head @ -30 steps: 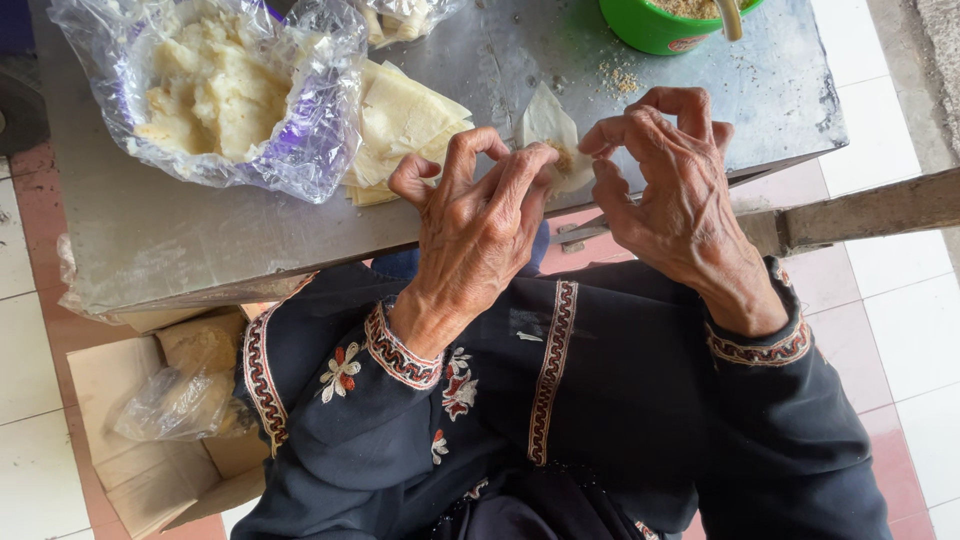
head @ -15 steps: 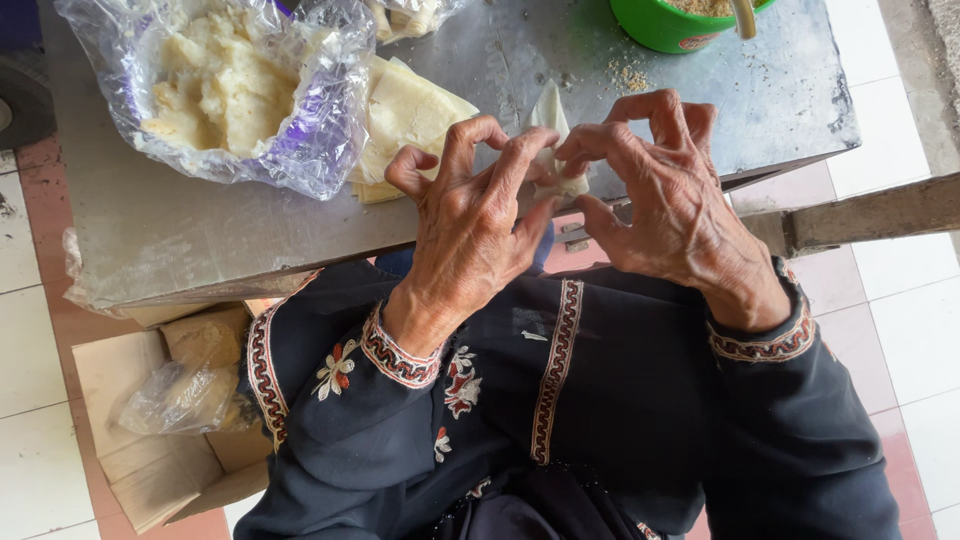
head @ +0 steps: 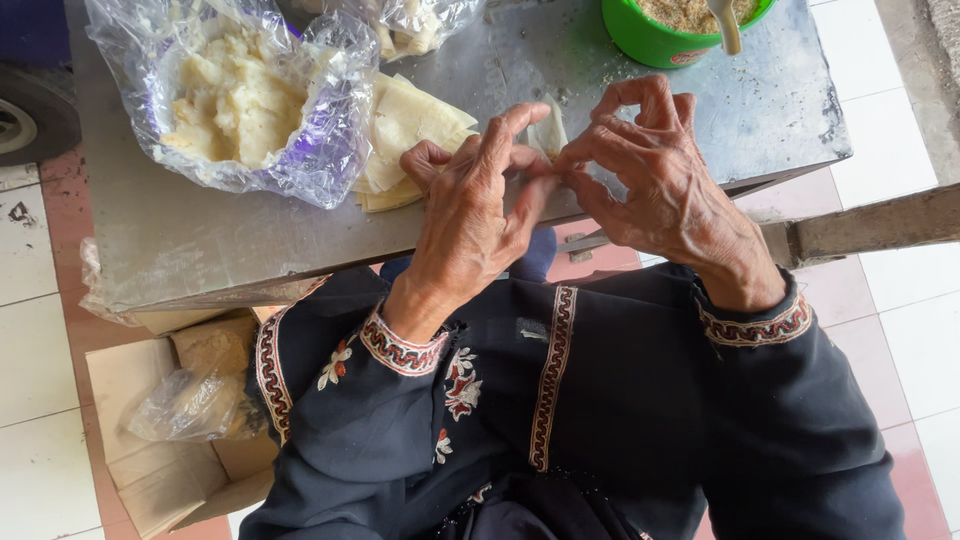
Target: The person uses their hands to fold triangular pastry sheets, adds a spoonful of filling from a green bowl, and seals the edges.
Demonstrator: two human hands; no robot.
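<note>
Seen from above: two bare hands meeting over the near edge of a grey metal desk (head: 200,250). Between them, a thin, pale, translucent wrapper sheet (head: 548,132), pinched upright at its lower part, its pointed top rising just above the fingertips. Left hand (head: 470,215) on the left side of the sheet, index finger stretched toward it, thumb tucked under. Right hand (head: 655,175) on the right side, fingers curled, tips pressed together on the sheet. Both hands closed on the same sheet, fingertips touching.

Just left of the left hand, a flat stack of cream square wrapper sheets (head: 405,135) lying on the desk. Further left, a crumpled clear plastic bag of pale crumbly filling (head: 235,100), overlapping the stack's edge. At the far right corner, a green round plastic bowl with a white spoon (head: 665,30), well apart from the hands. Bare desk surface between the right hand and the bowl, and along the near-left edge. Below the desk at left, an open brown cardboard box (head: 140,440) on the tiled floor. Dark embroidered sleeves (head: 420,400) filling the foreground.
</note>
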